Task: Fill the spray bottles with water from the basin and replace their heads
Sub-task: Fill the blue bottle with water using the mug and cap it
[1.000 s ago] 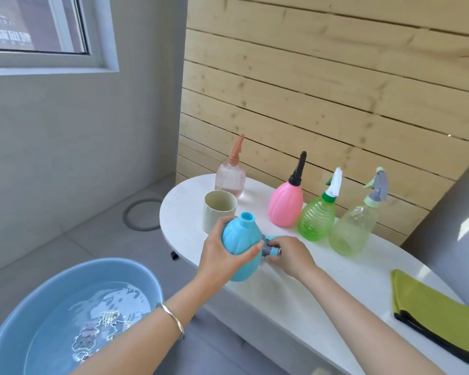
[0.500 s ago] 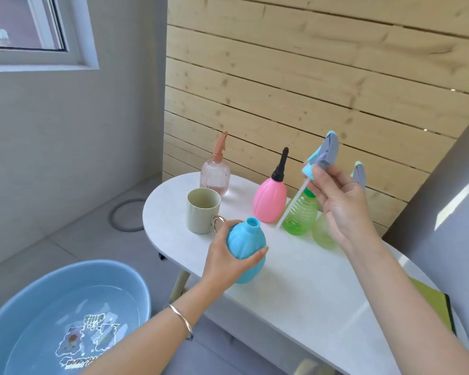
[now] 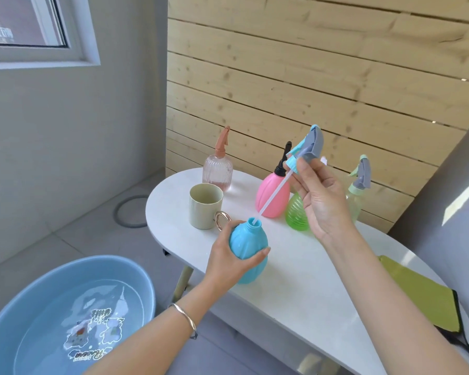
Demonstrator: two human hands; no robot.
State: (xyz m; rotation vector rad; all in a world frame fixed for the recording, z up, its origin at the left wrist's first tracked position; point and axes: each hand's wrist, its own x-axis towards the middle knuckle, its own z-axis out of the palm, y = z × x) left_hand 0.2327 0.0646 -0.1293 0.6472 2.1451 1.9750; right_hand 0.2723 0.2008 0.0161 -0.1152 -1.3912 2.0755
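Gripping the blue bottle (image 3: pixel 248 239) mid-frame, the left hand (image 3: pixel 225 263) steadies it; the right hand (image 3: pixel 322 204) pinches the spray head (image 3: pixel 313 143), whose slanted tube (image 3: pixel 274 196) could snag the neck.

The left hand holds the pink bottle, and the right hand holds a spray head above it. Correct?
Not pink: in the head view the left hand holds the blue bottle, and the right hand holds a spray head above it.
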